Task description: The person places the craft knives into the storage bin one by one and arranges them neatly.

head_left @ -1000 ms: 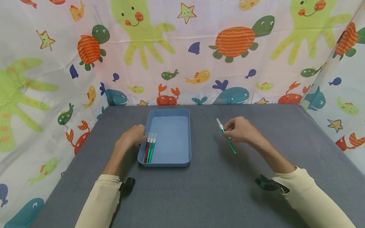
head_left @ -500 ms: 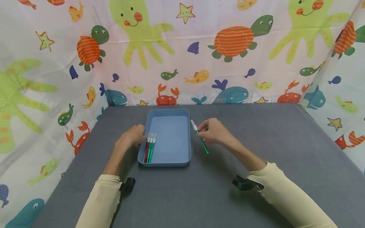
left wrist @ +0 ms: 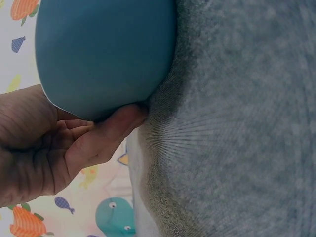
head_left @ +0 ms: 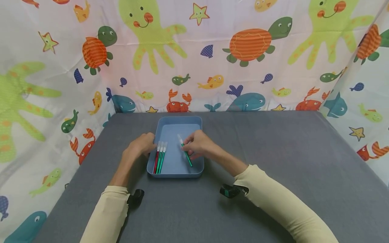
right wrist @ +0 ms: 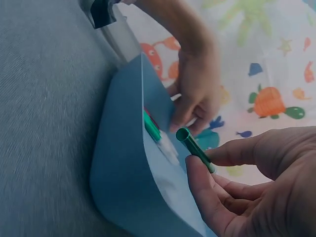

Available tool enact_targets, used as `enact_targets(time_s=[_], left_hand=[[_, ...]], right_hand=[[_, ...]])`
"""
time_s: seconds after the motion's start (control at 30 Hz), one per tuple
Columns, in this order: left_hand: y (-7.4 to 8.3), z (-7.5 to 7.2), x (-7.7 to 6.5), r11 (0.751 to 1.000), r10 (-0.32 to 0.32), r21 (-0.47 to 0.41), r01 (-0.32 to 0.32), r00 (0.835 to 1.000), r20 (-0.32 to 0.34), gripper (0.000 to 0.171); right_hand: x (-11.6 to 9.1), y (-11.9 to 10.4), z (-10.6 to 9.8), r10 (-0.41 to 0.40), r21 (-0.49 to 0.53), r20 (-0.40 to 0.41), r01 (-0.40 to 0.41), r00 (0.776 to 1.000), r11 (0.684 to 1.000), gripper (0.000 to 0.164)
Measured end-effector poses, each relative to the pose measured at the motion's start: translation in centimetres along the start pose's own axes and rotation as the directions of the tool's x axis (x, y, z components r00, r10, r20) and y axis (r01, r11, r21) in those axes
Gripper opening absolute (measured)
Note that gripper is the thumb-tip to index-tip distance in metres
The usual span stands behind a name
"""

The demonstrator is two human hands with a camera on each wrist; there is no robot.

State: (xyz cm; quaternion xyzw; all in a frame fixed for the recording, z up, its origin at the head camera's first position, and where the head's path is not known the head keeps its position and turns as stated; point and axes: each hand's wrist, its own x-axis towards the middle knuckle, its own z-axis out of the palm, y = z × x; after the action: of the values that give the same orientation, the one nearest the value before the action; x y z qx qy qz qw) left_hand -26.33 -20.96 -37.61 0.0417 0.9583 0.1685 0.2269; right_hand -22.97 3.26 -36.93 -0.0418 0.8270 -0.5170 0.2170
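My right hand (head_left: 199,144) pinches a slim, green, metallic pen-like stick (right wrist: 193,147) with a clear cap between thumb and fingers. It holds the stick tilted over the right half of a shallow blue tray (head_left: 179,176), cap pointing away. At the tray's left side, my left hand (head_left: 142,144) grips the wall; in the left wrist view its thumb (left wrist: 116,126) lies along the outer face, low by the cloth. Inside the tray on the left, several similar capped sticks (head_left: 160,162), red and green, lie side by side with caps toward the back.
A grey cloth-covered table (head_left: 267,145) carries the tray left of centre. Behind and at both sides hangs a white curtain (head_left: 188,33) printed with sea animals. Dark wrist cameras (head_left: 230,191) sit under both cuffs.
My right hand has moved left with the green stick, from the table right of the tray to over the tray. The left hand and the tray have stayed put.
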Motion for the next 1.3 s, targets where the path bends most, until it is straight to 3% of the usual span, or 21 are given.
enact_targets(time_s=[0.27,0.43,0.6,0.9,1.1,1.3], left_hand=[[0.0,-0.1,-0.1,1.0,0.0,0.013,0.0,1.0,-0.007,0.046],[0.4,0.3,0.0,1.0,-0.008,-0.005,0.008,1.0,0.001,0.048],[0.8,0.4,0.1,1.0,-0.005,-0.017,0.005,1.0,0.0,0.044],[0.9,0.2,0.1,0.999,-0.023,-0.043,0.023,1.0,0.012,0.041],[0.9,0.5,0.0,0.999,-0.008,-0.048,0.008,1.0,0.0,0.038],[0.9,0.3,0.1,0.999,-0.025,-0.041,0.025,1.0,0.017,0.041]], right_hand=[[2.0,-0.1,2.9,0.022,0.1,0.057,-0.028,0.998,0.995,0.018],[2.5,0.2,3.9,0.049,0.094,0.057,-0.054,0.997,0.994,0.013],[2.7,0.5,4.3,0.062,0.095,0.038,-0.066,0.997,0.993,0.01],[2.6,0.4,5.5,0.008,0.114,0.028,-0.011,1.0,0.993,0.011],[2.4,0.4,5.6,0.006,0.115,0.064,-0.014,0.998,0.993,0.01],[1.9,0.7,5.0,-0.021,0.092,0.157,0.007,0.987,0.996,0.004]])
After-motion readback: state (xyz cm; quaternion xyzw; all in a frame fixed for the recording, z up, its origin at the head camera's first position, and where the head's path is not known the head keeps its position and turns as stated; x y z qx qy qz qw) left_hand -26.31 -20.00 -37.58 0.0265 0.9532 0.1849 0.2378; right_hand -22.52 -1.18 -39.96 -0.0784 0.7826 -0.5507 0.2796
